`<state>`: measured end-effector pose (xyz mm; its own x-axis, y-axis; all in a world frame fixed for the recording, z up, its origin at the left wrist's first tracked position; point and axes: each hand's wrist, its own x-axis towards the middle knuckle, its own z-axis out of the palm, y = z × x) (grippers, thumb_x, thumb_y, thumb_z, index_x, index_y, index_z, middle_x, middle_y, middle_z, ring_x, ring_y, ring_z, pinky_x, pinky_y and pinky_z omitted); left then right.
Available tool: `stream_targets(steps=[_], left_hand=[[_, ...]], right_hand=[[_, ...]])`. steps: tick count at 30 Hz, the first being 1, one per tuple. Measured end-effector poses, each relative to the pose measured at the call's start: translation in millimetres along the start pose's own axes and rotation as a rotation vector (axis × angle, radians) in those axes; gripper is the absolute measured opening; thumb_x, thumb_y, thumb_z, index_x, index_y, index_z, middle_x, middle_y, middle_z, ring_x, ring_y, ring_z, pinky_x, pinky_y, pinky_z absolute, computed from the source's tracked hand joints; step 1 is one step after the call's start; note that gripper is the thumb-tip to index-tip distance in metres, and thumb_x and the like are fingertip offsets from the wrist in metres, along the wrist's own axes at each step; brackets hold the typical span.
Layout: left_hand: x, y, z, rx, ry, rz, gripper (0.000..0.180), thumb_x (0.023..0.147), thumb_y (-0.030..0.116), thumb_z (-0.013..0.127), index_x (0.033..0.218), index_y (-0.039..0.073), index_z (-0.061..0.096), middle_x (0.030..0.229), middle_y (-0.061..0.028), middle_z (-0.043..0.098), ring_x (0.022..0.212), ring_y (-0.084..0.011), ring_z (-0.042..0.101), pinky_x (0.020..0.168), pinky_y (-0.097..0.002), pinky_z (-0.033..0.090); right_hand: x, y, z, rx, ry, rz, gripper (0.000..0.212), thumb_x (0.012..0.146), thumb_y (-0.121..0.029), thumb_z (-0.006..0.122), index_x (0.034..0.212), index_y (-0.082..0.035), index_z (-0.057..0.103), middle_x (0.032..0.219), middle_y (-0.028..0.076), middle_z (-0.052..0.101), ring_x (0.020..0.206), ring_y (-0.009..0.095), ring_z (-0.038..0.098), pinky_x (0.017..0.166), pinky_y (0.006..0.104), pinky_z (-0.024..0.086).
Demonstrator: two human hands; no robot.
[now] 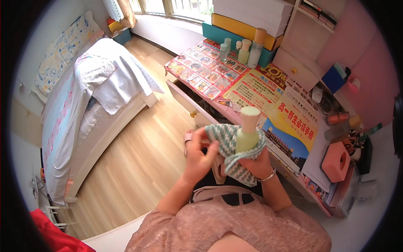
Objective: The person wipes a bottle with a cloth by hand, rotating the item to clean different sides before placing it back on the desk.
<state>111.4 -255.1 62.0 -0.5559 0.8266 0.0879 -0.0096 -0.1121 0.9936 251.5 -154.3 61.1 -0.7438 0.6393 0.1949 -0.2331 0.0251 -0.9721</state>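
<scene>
A pale green bottle (247, 138) with a tall cream cap stands nearly upright in front of my body. Around its lower part wraps a green-and-white zigzag-patterned cloth (228, 140). My right hand (259, 164) is closed around the bottle from the right, with the cloth between palm and bottle. At the cloth's left edge, my left hand (200, 157) has its thumb and fingers closed on the fabric; the fingertips are partly hidden and slightly blurred. A loose end of the cloth hangs below the bottle.
A desk (237, 75) covered with printed sheets holds several bottles (254, 54) at the back. Below its edge a drawer (189, 103) is pulled out. On the desk's right are a pink tissue box (336, 161) and clutter. A bed (100, 111) stands left across the wooden floor.
</scene>
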Motion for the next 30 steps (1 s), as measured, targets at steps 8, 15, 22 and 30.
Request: stream_targets(steps=[8, 15, 22, 30], left_hand=[[2.1, 16.0, 19.0, -0.215, -0.287, 0.098, 0.044, 0.069, 0.014, 0.065, 0.107, 0.002, 0.047, 0.105, -0.0088, 0.048, 0.098, -0.0176, 0.044, 0.086, -0.0307, 0.034], [-5.1, 23.4, 26.2, 0.210, 0.028, 0.688, 0.041, 0.061, 0.013, 0.071, 0.094, 0.000, 0.048, 0.094, -0.0153, 0.052, 0.082, -0.0279, 0.052, 0.072, -0.0338, 0.044], [-4.9, 21.6, 33.0, 0.290, 0.020, 0.879, 0.058, 0.060, 0.009, 0.073, 0.105, -0.002, 0.039, 0.096, -0.0169, 0.051, 0.081, -0.0264, 0.053, 0.068, -0.0320, 0.045], [-12.9, 8.7, 15.5, 0.032, -0.276, 0.469, 0.064, 0.067, -0.001, 0.067, 0.116, 0.002, 0.026, 0.093, -0.0094, 0.049, 0.084, -0.0158, 0.050, 0.071, -0.0285, 0.043]], right_hand=[[-9.0, 18.5, 19.3, 0.069, -0.251, -0.038, 0.050, 0.074, -0.010, 0.061, 0.117, -0.001, 0.038, 0.111, 0.007, 0.048, 0.101, 0.015, 0.046, 0.088, 0.0293, 0.036], [-3.2, 14.4, 42.5, -0.532, -0.064, -0.239, 0.024, 0.084, -0.026, 0.045, 0.096, -0.005, 0.047, 0.087, 0.001, 0.050, 0.080, 0.014, 0.049, 0.073, 0.0278, 0.042], [-7.0, 58.0, 36.1, 0.443, 0.018, 0.240, 0.022, 0.082, -0.024, 0.048, 0.092, -0.005, 0.049, 0.082, 0.000, 0.052, 0.077, 0.012, 0.050, 0.070, 0.0266, 0.042], [-9.3, 54.2, 32.7, 0.592, 0.110, 0.312, 0.019, 0.080, -0.021, 0.051, 0.087, -0.004, 0.053, 0.078, 0.001, 0.055, 0.073, 0.009, 0.050, 0.067, 0.0247, 0.043]])
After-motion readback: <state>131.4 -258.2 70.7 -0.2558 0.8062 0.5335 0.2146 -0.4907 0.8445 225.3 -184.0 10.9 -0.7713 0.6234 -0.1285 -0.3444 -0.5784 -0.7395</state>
